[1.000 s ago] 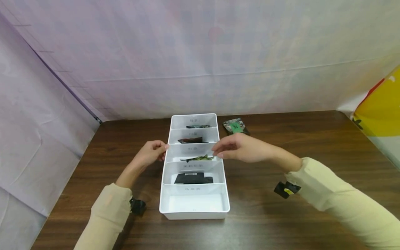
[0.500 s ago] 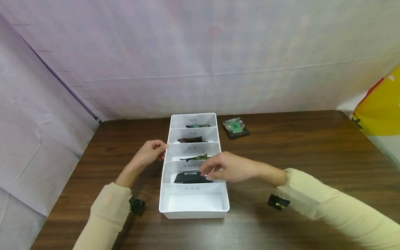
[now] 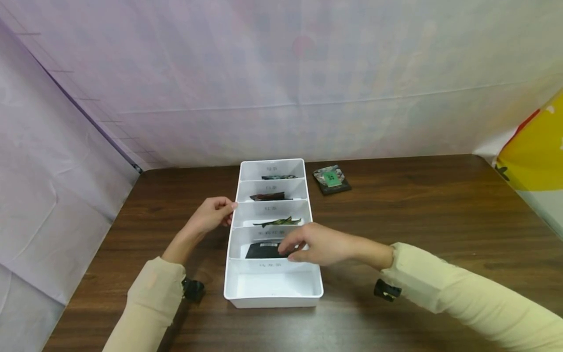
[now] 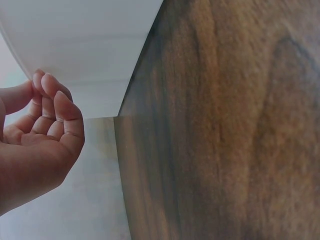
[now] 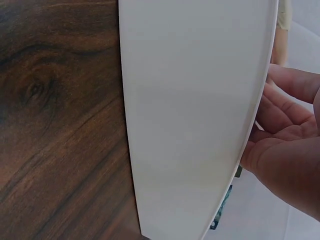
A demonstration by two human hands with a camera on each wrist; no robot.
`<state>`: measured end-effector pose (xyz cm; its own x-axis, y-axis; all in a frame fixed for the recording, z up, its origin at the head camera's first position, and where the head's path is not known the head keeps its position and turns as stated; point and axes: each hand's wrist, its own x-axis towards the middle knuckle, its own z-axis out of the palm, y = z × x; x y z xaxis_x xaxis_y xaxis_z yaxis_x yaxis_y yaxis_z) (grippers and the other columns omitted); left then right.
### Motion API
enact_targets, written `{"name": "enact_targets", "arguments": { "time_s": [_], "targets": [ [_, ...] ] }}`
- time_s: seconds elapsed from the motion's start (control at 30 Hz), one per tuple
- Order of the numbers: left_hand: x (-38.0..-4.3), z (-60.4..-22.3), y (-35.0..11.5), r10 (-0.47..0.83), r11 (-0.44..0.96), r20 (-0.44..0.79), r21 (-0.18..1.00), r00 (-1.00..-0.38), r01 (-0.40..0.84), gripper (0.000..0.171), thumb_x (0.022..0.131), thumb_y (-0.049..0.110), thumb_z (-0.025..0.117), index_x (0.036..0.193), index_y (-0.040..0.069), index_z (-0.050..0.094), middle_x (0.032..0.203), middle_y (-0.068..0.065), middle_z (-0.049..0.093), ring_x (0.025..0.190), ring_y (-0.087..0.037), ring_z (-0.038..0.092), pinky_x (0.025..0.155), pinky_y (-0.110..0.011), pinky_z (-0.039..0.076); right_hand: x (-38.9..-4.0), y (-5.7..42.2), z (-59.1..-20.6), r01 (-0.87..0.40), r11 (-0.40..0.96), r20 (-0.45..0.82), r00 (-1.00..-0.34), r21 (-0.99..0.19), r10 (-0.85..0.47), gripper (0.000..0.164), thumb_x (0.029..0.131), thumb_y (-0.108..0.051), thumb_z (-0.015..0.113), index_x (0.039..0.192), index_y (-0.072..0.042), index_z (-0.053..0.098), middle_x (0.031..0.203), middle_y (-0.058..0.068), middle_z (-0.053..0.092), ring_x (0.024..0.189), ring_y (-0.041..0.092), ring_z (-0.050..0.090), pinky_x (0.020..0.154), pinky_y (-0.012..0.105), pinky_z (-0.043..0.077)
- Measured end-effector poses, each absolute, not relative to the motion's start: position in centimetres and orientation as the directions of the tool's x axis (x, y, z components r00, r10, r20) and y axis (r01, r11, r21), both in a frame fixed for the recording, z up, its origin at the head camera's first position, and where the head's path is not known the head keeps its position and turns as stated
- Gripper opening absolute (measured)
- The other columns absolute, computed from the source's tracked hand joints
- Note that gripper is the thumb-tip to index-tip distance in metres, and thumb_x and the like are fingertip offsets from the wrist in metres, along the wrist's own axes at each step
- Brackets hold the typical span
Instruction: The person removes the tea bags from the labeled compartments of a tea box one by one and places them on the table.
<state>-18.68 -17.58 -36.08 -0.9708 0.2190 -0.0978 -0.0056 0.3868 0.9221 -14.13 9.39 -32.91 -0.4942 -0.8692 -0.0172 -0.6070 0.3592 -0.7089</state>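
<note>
A long white divided box (image 3: pixel 274 301) stands on the table. My left hand (image 3: pixel 214 214) pinches its left rim between thumb and fingers, beside the third compartment from the back; in the left wrist view the fingertips meet at that rim. My right hand (image 3: pixel 323 244) reaches over the right rim into the fourth compartment, thumb and fingers curved at the right end of a flat black sachet (image 3: pixel 261 250) with a small white label. I cannot tell whether they grip it. In the right wrist view, the box wall (image 5: pixel 190 110) hides the fingertips.
Farther back in the box are a green sachet (image 3: pixel 277 222), a dark reddish sachet (image 3: pixel 267 196) and a blue-green sachet (image 3: pixel 279 177), one per compartment. A dark sachet with a green label (image 3: pixel 332 179) lies on the brown wooden table (image 3: pixel 418 205), right of the box.
My right hand has moved from beside the third compartment toward me and down into the fourth, at the black sachet. My left hand stays on the rim.
</note>
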Motion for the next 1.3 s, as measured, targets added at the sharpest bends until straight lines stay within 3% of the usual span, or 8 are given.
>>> {"name": "enact_targets", "arguments": {
  "time_s": [0.3,0.63,0.77,1.3],
  "targets": [
    [-18.64,-36.03,-17.56,0.218,0.39,-0.097,0.921,-0.971,-0.004,0.021,0.094,0.007,0.05,0.084,-0.012,0.052,0.064,-0.003,0.05,0.058,-0.011,0.05,0.056,-0.025,0.045,-14.11,9.4,-32.93,-0.613,0.348,0.001,-0.495,-0.71,-0.869,0.015,0.082,0.002,0.061,0.097,0.002,0.066,0.091,0.005,0.066,0.083,0.008,0.06,0.075,0.019,0.047],
    [-18.69,-36.11,-17.57,0.213,0.39,-0.1,0.921,-0.972,-0.01,0.021,0.094,0.007,0.05,0.083,-0.011,0.052,0.064,-0.003,0.05,0.057,-0.011,0.05,0.057,-0.025,0.045,-13.94,9.28,-32.81,-0.644,0.397,-0.042,-0.493,-0.654,-0.869,0.026,0.082,-0.002,0.062,0.108,0.005,0.062,0.106,0.011,0.064,0.095,0.018,0.06,0.083,0.024,0.046],
    [-18.65,-36.12,-17.54,0.206,0.393,-0.106,0.92,-0.973,-0.017,0.02,0.094,0.007,0.05,0.083,-0.01,0.053,0.065,-0.003,0.05,0.057,-0.011,0.05,0.057,-0.026,0.045,-13.95,9.2,-32.94,-0.636,0.385,-0.043,-0.484,-0.669,-0.874,0.024,0.082,0.0,0.062,0.106,0.005,0.063,0.1,0.01,0.066,0.091,0.015,0.062,0.082,0.023,0.046],
    [-18.69,-36.12,-17.63,0.226,0.373,-0.088,0.928,-0.97,0.003,0.019,0.093,0.004,0.049,0.083,-0.012,0.052,0.063,-0.003,0.05,0.057,-0.012,0.05,0.056,-0.026,0.045,-14.22,9.72,-32.89,-0.514,0.357,0.004,-0.574,-0.78,-0.819,0.015,0.078,0.004,0.066,0.092,0.003,0.067,0.081,0.002,0.068,0.074,0.005,0.062,0.069,0.021,0.049]
  ]
}}
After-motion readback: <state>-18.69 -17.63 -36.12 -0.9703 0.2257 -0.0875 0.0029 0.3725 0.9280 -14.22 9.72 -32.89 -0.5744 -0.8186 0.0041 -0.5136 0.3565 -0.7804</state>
